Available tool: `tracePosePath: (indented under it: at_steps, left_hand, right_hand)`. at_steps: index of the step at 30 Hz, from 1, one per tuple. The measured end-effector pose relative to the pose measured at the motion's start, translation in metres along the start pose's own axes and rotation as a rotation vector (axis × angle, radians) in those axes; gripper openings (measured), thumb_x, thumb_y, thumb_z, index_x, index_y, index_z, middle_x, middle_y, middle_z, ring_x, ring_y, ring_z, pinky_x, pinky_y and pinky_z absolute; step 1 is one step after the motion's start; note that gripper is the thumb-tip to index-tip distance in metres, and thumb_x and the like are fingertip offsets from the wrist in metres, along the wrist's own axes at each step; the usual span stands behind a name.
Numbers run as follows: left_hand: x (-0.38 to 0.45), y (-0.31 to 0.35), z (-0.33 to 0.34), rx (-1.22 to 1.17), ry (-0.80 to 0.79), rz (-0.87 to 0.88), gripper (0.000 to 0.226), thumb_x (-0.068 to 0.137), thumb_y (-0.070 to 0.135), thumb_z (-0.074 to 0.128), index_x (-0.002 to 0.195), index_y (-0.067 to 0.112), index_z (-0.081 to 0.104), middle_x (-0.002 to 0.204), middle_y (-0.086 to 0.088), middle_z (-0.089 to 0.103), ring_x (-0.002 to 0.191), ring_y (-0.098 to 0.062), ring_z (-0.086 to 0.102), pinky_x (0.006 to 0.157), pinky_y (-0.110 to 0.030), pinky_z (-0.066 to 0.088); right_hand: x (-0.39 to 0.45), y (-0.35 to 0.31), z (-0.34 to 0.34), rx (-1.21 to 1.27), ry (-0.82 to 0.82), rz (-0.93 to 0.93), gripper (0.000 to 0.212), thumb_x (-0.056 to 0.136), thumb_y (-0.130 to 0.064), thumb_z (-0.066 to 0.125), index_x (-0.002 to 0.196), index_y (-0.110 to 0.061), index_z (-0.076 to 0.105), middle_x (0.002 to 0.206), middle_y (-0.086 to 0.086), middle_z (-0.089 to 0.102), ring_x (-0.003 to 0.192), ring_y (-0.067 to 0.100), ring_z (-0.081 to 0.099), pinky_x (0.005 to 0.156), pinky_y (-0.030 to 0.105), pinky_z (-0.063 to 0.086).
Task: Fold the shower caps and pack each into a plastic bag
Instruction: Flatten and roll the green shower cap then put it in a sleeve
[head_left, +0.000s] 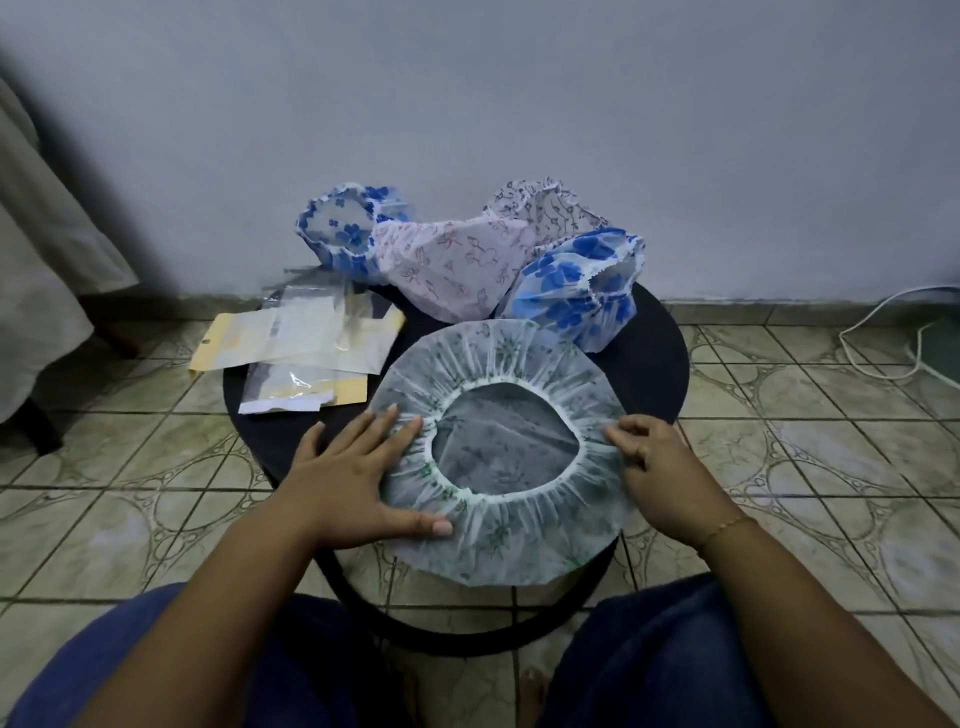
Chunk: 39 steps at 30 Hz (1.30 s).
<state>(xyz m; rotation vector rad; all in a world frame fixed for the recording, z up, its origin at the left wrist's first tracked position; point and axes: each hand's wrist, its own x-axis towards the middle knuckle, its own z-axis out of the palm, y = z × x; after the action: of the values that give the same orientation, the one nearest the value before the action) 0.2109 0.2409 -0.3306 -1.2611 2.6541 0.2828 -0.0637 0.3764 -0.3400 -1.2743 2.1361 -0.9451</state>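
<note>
Left hand (349, 475): flat, fingers straight and spread, palm down on the left edge of the green-print shower cap (498, 540); fingertips and thumb press the cap's gathered rim, heel of the hand on the bench (660, 358).

Right hand (662, 465): fingers curled, pinching the cap's ruffled right edge between thumb and fingertips. A thin bracelet (724, 529) sits on the wrist.

Green-print shower cap: white, translucent, spread open and flat on the near half of the bench, elastic opening facing up, the dark bench top showing through the hole. Its near edge overhangs the bench rim.

Bench: round, black, low, standing between the person's knees.

Far side of the bench, four further caps in a loose heap against the wall:
- blue-flower cap (345, 228), far left, opening tilted toward the camera;
- pink-print cap (457, 262), centre, crumpled, touching the blue-flower cap;
- dark-print cap (545, 208), behind the pink one;
- second blue-flower cap (576, 280), right, just behind the spread cap.

Plastic bags (306, 343): clear with yellow and white backing, several overlapping, lying flat on the left of the bench, some jutting past its rim.

Surroundings: tiled floor (805, 441), white cable (878, 338) at right, pale cloth (47, 260) at left.
</note>
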Motion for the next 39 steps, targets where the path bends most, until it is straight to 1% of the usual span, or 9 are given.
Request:
tracePosePath:
  at_steps: [3, 5, 8, 12, 18, 21, 26, 31, 39]
  left_hand:
    - [-0.002, 0.001, 0.000, -0.018, 0.009, -0.001, 0.117, 0.037, 0.103, 0.019, 0.134, 0.053, -0.023, 0.152, 0.020, -0.022, 0.140, -0.003, -0.017, 0.113, -0.046, -0.010]
    - [-0.006, 0.004, -0.002, -0.037, 0.072, -0.011, 0.117, 0.037, 0.103, 0.013, 0.141, 0.055, -0.007, 0.156, 0.018, -0.006, 0.143, -0.007, -0.004, 0.111, -0.042, -0.002]
    - [-0.015, 0.009, -0.008, -0.031, 0.220, -0.022, 0.113, 0.036, 0.101, -0.003, 0.139, 0.058, 0.018, 0.146, 0.015, 0.024, 0.133, -0.011, 0.023, 0.099, -0.035, 0.015]
    - [-0.017, 0.011, -0.009, -0.199, 0.322, 0.033, 0.098, 0.050, 0.099, 0.012, 0.127, 0.052, 0.047, 0.109, 0.019, 0.048, 0.102, -0.006, 0.051, 0.082, -0.027, 0.037]
    - [-0.013, 0.025, -0.010, -0.216, 0.707, 0.247, 0.041, 0.078, 0.060, 0.045, 0.089, 0.033, 0.075, 0.059, 0.014, 0.063, 0.055, -0.003, 0.058, 0.048, -0.022, 0.042]
    - [0.003, 0.023, -0.008, -0.120, 0.801, 0.395, 0.032, 0.083, 0.044, 0.054, 0.100, 0.024, 0.072, 0.099, 0.004, 0.066, 0.090, -0.017, 0.063, 0.073, -0.035, 0.049]
    - [0.019, 0.021, 0.002, -0.067, 0.399, 0.281, 0.075, 0.079, 0.073, 0.021, 0.144, 0.038, 0.030, 0.155, 0.009, 0.022, 0.141, -0.011, 0.023, 0.108, -0.036, 0.026]
    - [0.022, 0.015, 0.013, -0.072, 0.117, 0.073, 0.096, 0.057, 0.090, -0.010, 0.143, 0.048, -0.010, 0.156, 0.015, -0.014, 0.141, -0.001, -0.014, 0.116, -0.040, -0.006]
    - [0.007, 0.018, 0.008, 0.025, 0.184, -0.104, 0.106, 0.054, 0.093, -0.005, 0.147, 0.044, 0.007, 0.158, 0.008, 0.007, 0.145, -0.012, 0.007, 0.114, -0.048, -0.006]
  right_hand:
    - [0.000, -0.001, 0.001, -0.047, 0.006, -0.004, 0.044, 0.091, 0.003, 0.043, 0.132, -0.011, 0.049, 0.125, 0.000, 0.035, 0.104, 0.006, 0.035, 0.078, -0.003, 0.028]
    - [0.001, 0.003, 0.000, 0.008, 0.084, 0.000, 0.039, 0.090, -0.009, 0.051, 0.126, -0.022, 0.054, 0.126, 0.004, 0.040, 0.105, 0.011, 0.045, 0.095, 0.019, 0.038]
    - [0.000, 0.005, -0.004, 0.177, 0.256, 0.161, 0.024, 0.085, -0.027, 0.062, 0.105, -0.024, 0.050, 0.112, 0.009, 0.053, 0.092, 0.023, 0.059, 0.083, 0.043, 0.053]
    - [-0.003, -0.002, -0.005, 0.468, 0.092, 0.375, 0.040, 0.086, -0.039, 0.062, 0.106, -0.012, 0.041, 0.095, 0.015, 0.059, 0.056, 0.024, 0.058, 0.048, 0.031, 0.050]
    - [-0.002, -0.004, -0.005, 0.571, 0.265, 0.246, 0.043, 0.077, -0.020, 0.075, 0.109, -0.014, 0.046, 0.091, 0.005, 0.058, 0.080, 0.020, 0.060, 0.066, 0.035, 0.052]
    - [0.000, -0.008, -0.007, 0.506, 0.356, 0.131, 0.026, 0.081, -0.021, 0.071, 0.099, -0.016, 0.053, 0.085, 0.002, 0.058, 0.079, 0.018, 0.057, 0.073, 0.035, 0.050]
    - [-0.001, -0.012, -0.008, 0.665, 0.225, 0.144, 0.017, 0.085, -0.015, 0.066, 0.102, -0.015, 0.066, 0.095, -0.001, 0.067, 0.086, 0.012, 0.063, 0.073, 0.024, 0.052]
    - [0.005, -0.003, -0.013, 0.354, 0.220, 0.179, 0.046, 0.083, 0.000, 0.065, 0.127, -0.005, 0.056, 0.124, 0.010, 0.057, 0.112, 0.021, 0.056, 0.099, 0.030, 0.043]
    - [0.002, -0.008, -0.011, 0.352, 0.318, 0.095, 0.038, 0.085, -0.021, 0.066, 0.121, -0.013, 0.058, 0.105, -0.001, 0.059, 0.095, 0.014, 0.057, 0.084, 0.032, 0.049]
